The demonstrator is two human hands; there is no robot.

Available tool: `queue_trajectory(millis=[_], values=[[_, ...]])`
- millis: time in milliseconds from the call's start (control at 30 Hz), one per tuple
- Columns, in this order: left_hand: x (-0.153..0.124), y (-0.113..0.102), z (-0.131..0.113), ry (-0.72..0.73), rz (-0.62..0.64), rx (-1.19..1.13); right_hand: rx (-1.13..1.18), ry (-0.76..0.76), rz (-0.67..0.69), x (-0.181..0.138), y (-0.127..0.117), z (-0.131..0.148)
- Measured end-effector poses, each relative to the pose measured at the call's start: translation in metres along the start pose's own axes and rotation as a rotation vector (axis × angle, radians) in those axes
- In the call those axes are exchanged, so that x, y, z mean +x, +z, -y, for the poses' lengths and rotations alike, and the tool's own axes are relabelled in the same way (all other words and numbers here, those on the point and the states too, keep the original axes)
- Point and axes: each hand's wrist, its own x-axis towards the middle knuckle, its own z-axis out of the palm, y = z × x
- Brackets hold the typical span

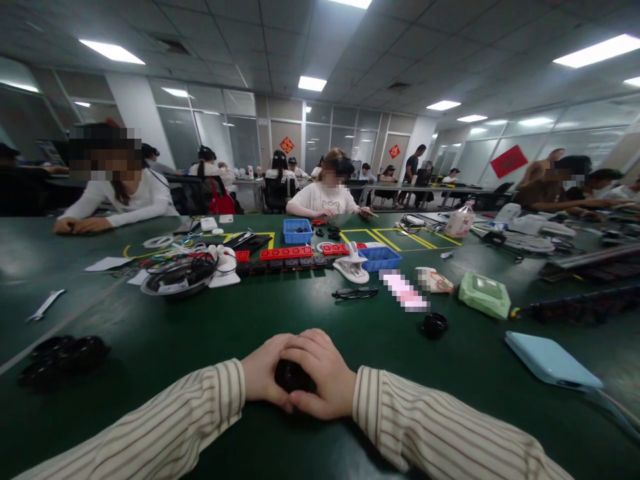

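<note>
My left hand (263,373) and my right hand (325,373) meet low in the middle of the view, both wrapped round a small round black part (293,377) that rests on the green table (200,333). Only a dark patch of the part shows between the fingers. Striped sleeves cover both forearms. A similar small black round part (435,325) lies on the table to the right, apart from my hands.
A pile of black parts (63,357) lies at the left, a wrench (45,305) beyond it. Glasses (355,293), a green box (485,295), a light blue case (550,360), blue bins (298,231), red strips and cables lie further off. People sit across the table.
</note>
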Motion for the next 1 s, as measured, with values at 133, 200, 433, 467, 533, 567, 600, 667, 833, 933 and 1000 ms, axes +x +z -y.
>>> queue_trajectory(millis=[133,200,433,467,533,567,600,667,833,933,1000], values=[[-0.006,0.001,-0.015,-0.061,-0.158,0.181,-0.045,0.224,-0.093,-0.003,0.004,0.005],[-0.01,0.004,-0.021,-0.085,-0.201,0.239,-0.071,0.266,-0.098,-0.004,0.006,0.006],[-0.013,0.012,-0.025,-0.157,-0.097,0.246,-0.193,0.265,0.102,-0.002,0.008,0.0],[-0.012,0.01,-0.023,-0.143,-0.073,0.224,-0.195,0.241,0.119,-0.002,0.007,-0.001],[-0.009,0.006,-0.018,-0.104,-0.01,0.168,-0.18,0.166,0.13,-0.002,0.004,-0.003],[-0.008,0.003,-0.015,-0.085,0.02,0.14,-0.162,0.11,0.133,-0.002,0.002,-0.003],[-0.007,0.0,-0.013,-0.065,0.047,0.119,-0.138,0.043,0.142,-0.003,0.001,-0.004],[-0.005,-0.004,-0.009,-0.01,0.088,0.097,-0.085,-0.098,0.167,-0.004,0.001,-0.005],[-0.004,-0.006,-0.003,0.042,0.115,0.097,-0.013,-0.245,0.149,-0.006,0.005,-0.003],[-0.006,-0.005,-0.001,0.034,0.087,0.08,0.009,-0.181,0.099,-0.003,0.002,0.002],[-0.006,-0.005,0.0,0.049,0.061,0.052,0.01,-0.07,0.066,-0.001,-0.002,0.004]])
